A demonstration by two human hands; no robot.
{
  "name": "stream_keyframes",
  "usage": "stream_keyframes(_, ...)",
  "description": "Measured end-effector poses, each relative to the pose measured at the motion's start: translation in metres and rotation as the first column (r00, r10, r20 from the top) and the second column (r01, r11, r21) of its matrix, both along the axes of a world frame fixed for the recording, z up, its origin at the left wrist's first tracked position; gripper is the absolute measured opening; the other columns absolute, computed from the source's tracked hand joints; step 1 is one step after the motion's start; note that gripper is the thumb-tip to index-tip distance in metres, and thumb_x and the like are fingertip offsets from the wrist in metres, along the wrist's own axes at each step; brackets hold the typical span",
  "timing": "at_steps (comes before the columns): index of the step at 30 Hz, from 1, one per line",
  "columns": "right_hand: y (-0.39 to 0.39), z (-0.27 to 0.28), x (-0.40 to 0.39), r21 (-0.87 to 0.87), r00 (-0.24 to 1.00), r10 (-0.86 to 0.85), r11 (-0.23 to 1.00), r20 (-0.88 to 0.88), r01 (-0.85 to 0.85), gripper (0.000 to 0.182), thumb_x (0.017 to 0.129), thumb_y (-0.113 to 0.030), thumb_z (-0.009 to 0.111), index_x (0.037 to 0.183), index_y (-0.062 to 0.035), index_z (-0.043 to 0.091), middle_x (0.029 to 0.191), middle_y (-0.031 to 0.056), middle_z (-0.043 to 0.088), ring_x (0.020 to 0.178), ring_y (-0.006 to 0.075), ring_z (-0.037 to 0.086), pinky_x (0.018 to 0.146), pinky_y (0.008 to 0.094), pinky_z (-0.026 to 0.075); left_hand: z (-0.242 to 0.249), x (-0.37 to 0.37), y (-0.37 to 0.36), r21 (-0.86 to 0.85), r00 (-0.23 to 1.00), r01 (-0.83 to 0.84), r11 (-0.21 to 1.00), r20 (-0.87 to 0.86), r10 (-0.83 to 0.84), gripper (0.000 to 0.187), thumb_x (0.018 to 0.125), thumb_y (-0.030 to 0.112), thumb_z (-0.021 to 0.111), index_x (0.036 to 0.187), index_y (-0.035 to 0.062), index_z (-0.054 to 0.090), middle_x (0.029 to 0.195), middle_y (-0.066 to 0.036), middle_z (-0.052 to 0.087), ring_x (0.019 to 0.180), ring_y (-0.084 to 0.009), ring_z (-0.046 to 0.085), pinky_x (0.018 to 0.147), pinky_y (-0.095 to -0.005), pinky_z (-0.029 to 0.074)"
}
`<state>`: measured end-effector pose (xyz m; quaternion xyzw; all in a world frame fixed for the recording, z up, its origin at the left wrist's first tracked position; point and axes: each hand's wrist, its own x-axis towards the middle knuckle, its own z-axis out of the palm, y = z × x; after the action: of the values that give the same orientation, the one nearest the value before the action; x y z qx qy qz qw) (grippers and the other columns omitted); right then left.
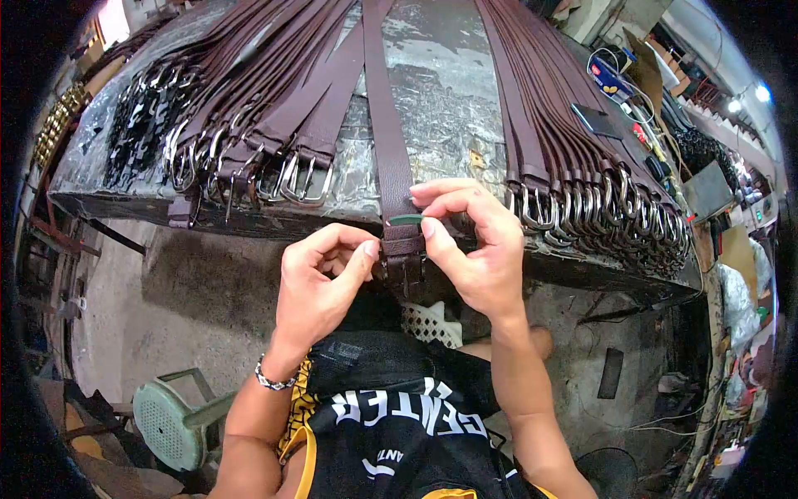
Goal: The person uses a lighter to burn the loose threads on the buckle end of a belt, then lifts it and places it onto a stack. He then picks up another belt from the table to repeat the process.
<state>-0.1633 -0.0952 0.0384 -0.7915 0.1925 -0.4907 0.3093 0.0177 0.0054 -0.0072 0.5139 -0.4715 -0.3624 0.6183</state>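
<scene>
You are pinching the brown belt [387,125] by its left edge with your left hand [318,281], while your right hand [483,249], nearer the green strip [405,219], is gripping its right end, crosswise to the belt, which is running near-to-far over the counter [449,125].

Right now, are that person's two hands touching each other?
Apart. The head view shows the left hand and the right hand on opposite sides of the middle brown belt, with its surface showing between them.
</scene>
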Motion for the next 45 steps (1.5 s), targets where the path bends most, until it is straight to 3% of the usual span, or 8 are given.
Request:
stream_keyframes(6, -0.001, -0.002, 0.001, -0.086, 0.999, -0.026, 0.996, -0.029, 0.024, 0.012, 0.081, 0.002, 0.073, 0.091, 0.0009, 0.066, 0.107, 0.0157, 0.073, 0.098, 0.0267, 0.072, 0.088, 0.0354, 0.055, 0.004, 0.001, -0.001, -0.018, 0.999, -0.037, 0.999, -0.023, 0.037, 0.009, 0.097, 0.008, 0.072, 0.096, -0.001, 0.073, 0.077, 0.004, 0.067, 0.065, 0.0007, 0.055, 0.057, -0.0176, 0.042)
stream_keyframes(9, 0.0, 0.0, 0.0, -0.105, 0.998, -0.037, 0.994, -0.046, 0.032, 0.012, 0.081, 0.002, 0.073, 0.09, 0.0009, 0.065, 0.107, 0.0161, 0.073, 0.098, 0.0277, 0.072, 0.087, 0.0361, 0.056, 0.01, -0.001, -0.002, 0.06, 0.996, -0.035, 0.998, 0.079, 0.03, 0.01, 0.097, 0.009, 0.072, 0.097, -0.0014, 0.074, 0.076, 0.005, 0.067, 0.064, 0.001, 0.055, 0.055, -0.0175, 0.041)
stream_keyframes(13, -0.001, -0.001, 0.0, -0.124, 0.998, -0.036, 0.992, -0.054, 0.03, 0.013, 0.081, 0.002, 0.073, 0.09, 0.0009, 0.065, 0.107, 0.0164, 0.072, 0.098, 0.0283, 0.072, 0.087, 0.0365, 0.056, 0.01, -0.005, -0.001, -0.008, 0.991, -0.063, 0.998, 0.114, 0.064, 0.011, 0.097, 0.008, 0.073, 0.096, -0.0026, 0.074, 0.075, 0.001, 0.069, 0.062, -0.0017, 0.057, 0.054, -0.0201, 0.042)
stream_keyframes(16, -0.001, 0.0, 0.0, -0.134, 0.998, -0.034, 0.991, -0.062, 0.026, 0.013, 0.08, 0.002, 0.074, 0.09, 0.0009, 0.065, 0.107, 0.0165, 0.072, 0.097, 0.0288, 0.072, 0.087, 0.0365, 0.056, 0.018, -0.002, 0.001, -0.063, 0.94, -0.065, 0.996, 0.33, 0.083, 0.01, 0.098, 0.007, 0.071, 0.094, -0.002, 0.073, 0.078, 0.0, 0.069, 0.068, -0.0046, 0.061, 0.062, -0.0213, 0.047)
stream_keyframes(19, -0.001, -0.001, 0.0, -0.149, 0.997, -0.041, 0.988, -0.066, 0.03, 0.013, 0.08, 0.002, 0.074, 0.09, 0.001, 0.065, 0.107, 0.0166, 0.072, 0.097, 0.0292, 0.072, 0.087, 0.0365, 0.056, 0.019, -0.002, -0.001, -0.146, 0.901, -0.089, 0.985, 0.41, 0.142, 0.01, 0.096, 0.006, 0.071, 0.092, -0.0026, 0.072, 0.077, -0.002, 0.069, 0.067, -0.0062, 0.062, 0.061, -0.0222, 0.047)
stream_keyframes(22, 0.0, -0.002, -0.001, -0.11, 0.996, -0.032, 0.994, -0.087, 0.022, 0.01, 0.082, 0.001, 0.072, 0.091, 0.0009, 0.067, 0.111, 0.0168, 0.073, 0.102, 0.0261, 0.071, 0.093, 0.0364, 0.054, 0.013, 0.0, -0.007, -0.243, 0.891, -0.116, 0.963, 0.403, 0.209, 0.006, 0.092, 0.001, 0.073, 0.091, -0.0036, 0.07, 0.075, -0.006, 0.067, 0.06, -0.0085, 0.06, 0.053, -0.0248, 0.044)
stream_keyframes(43, 0.0, -0.002, 0.001, -0.12, 0.997, -0.039, 0.992, -0.065, 0.031, 0.012, 0.081, 0.001, 0.073, 0.09, 0.0004, 0.066, 0.108, 0.0157, 0.072, 0.097, 0.0277, 0.072, 0.087, 0.0364, 0.056, 0.017, 0.0, -0.006, -0.263, 0.892, -0.181, 0.948, 0.363, 0.271, 0.005, 0.088, 0.0, 0.072, 0.084, -0.0016, 0.068, 0.07, 0.0, 0.061, 0.055, -0.0035, 0.047, 0.049, -0.0232, 0.035)
stream_keyframes(45, -0.002, -0.004, -0.004, -0.054, 0.999, -0.035, 0.998, -0.015, 0.034, 0.011, 0.081, 0.002, 0.072, 0.09, 0.0005, 0.066, 0.108, 0.0156, 0.073, 0.096, 0.026, 0.072, 0.087, 0.0357, 0.056, 0.019, 0.007, 0.001, -0.166, 0.892, -0.185, 0.969, 0.385, 0.236, 0.011, 0.092, 0.002, 0.069, 0.082, -0.0017, 0.064, 0.071, 0.003, 0.058, 0.061, -0.0024, 0.046, 0.054, -0.0222, 0.036)
